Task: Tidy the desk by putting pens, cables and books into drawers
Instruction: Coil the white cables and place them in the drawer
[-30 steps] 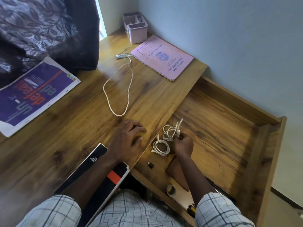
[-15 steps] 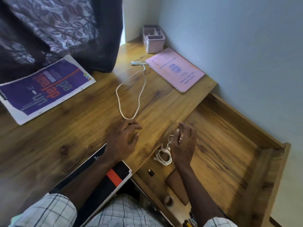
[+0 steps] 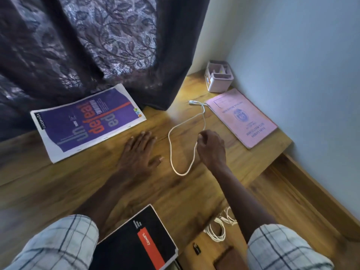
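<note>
A loose white cable [image 3: 171, 152] lies in a long loop on the wooden desk [image 3: 58, 184], its plug end near the pink book [image 3: 243, 117]. My right hand [image 3: 211, 148] is over the loop's right strand, fingers curled, thumb and forefinger pinching the cable. My left hand [image 3: 139, 152] lies flat on the desk just left of the loop, holding nothing. A second white cable [image 3: 216, 228], coiled, lies in the open drawer [image 3: 292, 191] under my right forearm. A purple magazine [image 3: 87, 121] lies at the left and a black book [image 3: 136, 240] at the near edge.
A pink desk organiser [image 3: 219, 76] stands in the back corner by the wall. A dark patterned curtain [image 3: 87, 45] hangs over the desk's back edge. In the drawer's near end lie a small black item [image 3: 196, 248] and a brown object [image 3: 228, 258].
My right hand let go of the coiled cable in the drawer and reached up to the loose cable on the desk. My left hand slid forward and now lies flat.
</note>
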